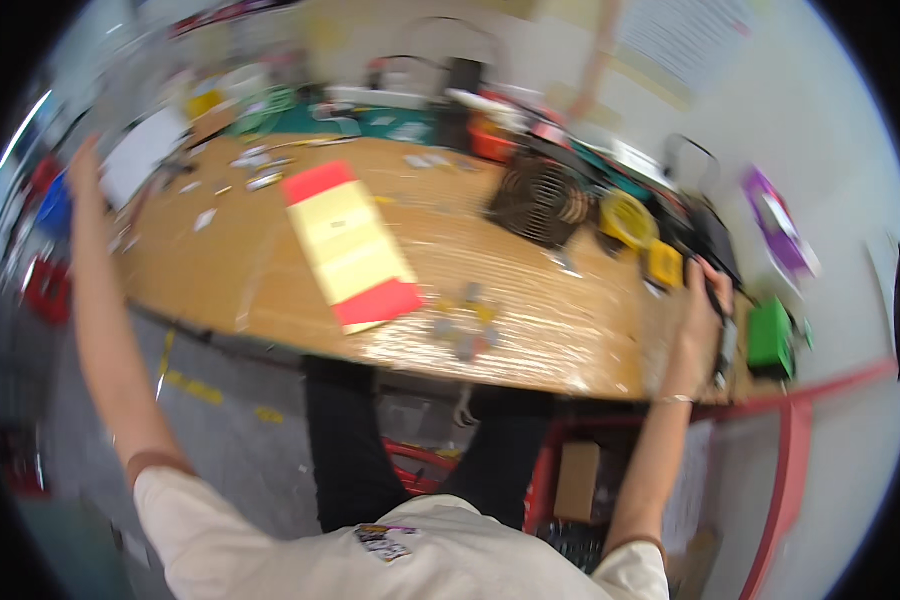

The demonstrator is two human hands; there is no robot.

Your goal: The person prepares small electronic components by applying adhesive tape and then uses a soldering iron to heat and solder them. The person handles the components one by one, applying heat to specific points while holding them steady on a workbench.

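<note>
The picture is motion-blurred. My right hand [703, 300] reaches to the right end of the wooden table [530, 330] and is closed around a black object [724, 345] at the table's edge, next to a small yellow block [664, 265]. My left hand [83, 165] is stretched out far to the left, over the table's left end and near a white sheet [142, 152]; its fingers are too blurred to read. A flat red and yellow card [352, 245] lies in the middle of the table, between my arms.
A round black wire grille [536, 197] and a yellow ring-shaped thing [625, 218] sit at the back right. A green box [769, 337] stands right of my right hand. Small grey and yellow parts [467, 325] lie near the front edge. Clutter lines the far side. Another person's arm [592, 70] hangs at the back.
</note>
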